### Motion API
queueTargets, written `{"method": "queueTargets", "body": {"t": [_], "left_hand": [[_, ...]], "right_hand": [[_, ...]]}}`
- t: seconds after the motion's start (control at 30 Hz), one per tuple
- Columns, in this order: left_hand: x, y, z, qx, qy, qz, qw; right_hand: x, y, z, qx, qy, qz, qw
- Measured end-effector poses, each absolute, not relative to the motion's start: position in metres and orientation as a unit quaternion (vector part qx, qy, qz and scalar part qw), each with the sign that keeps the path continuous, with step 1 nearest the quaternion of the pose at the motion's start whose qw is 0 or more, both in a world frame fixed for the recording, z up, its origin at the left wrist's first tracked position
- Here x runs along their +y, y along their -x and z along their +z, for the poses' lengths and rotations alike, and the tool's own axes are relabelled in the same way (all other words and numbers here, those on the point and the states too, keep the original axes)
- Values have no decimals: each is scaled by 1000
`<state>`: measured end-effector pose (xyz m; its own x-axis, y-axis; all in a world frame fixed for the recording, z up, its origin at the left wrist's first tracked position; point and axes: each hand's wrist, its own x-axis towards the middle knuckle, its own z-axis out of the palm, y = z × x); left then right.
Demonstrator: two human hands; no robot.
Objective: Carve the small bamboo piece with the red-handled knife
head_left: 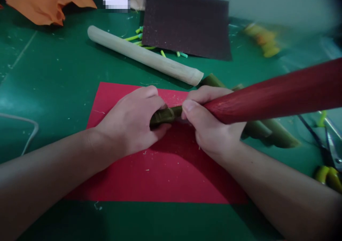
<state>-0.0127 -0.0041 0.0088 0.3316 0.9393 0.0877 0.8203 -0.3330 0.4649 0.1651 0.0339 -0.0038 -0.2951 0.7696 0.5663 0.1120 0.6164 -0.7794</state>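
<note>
My left hand [130, 118] is closed around a dark green bamboo piece [162, 117], whose ringed node shows between thumb and fingers. My right hand [213, 127] is wrapped round a long, thick red wooden handle [278, 91] that slants up toward the right edge. Its thumb and forefinger press together at the right end of the bamboo, and the tool's working tip is hidden there. Both hands are above a red sheet [165, 180] strewn with small pale shavings.
Behind the hands lies a pale peeled stick [144, 56]. A dark sheet [187, 24] covers several yellow-green sticks. To the right are cut green bamboo pieces [280, 134] and yellow-handled pliers [328, 177]. Crumpled orange paper [48, 2] lies far left, with a blurred yellow object [263, 40] far right.
</note>
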Motion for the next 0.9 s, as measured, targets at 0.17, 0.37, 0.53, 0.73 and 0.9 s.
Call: {"method": "queueTargets", "body": {"t": [0.17, 0.37, 0.53, 0.73, 0.9], "left_hand": [[-4, 12, 9, 552, -798, 172, 172], [-5, 12, 7, 540, -805, 183, 165], [-4, 12, 8, 548, -802, 172, 160], [-4, 10, 9, 551, -802, 160, 165], [-5, 11, 9, 554, -798, 163, 171]], "right_hand": [[32, -165, -4, -733, 309, 336, 504], [32, -166, -2, -734, 313, 338, 499], [31, -165, -1, -733, 306, 345, 500], [29, -161, -2, -712, 322, 323, 534], [33, -163, -3, -723, 313, 309, 533]]}}
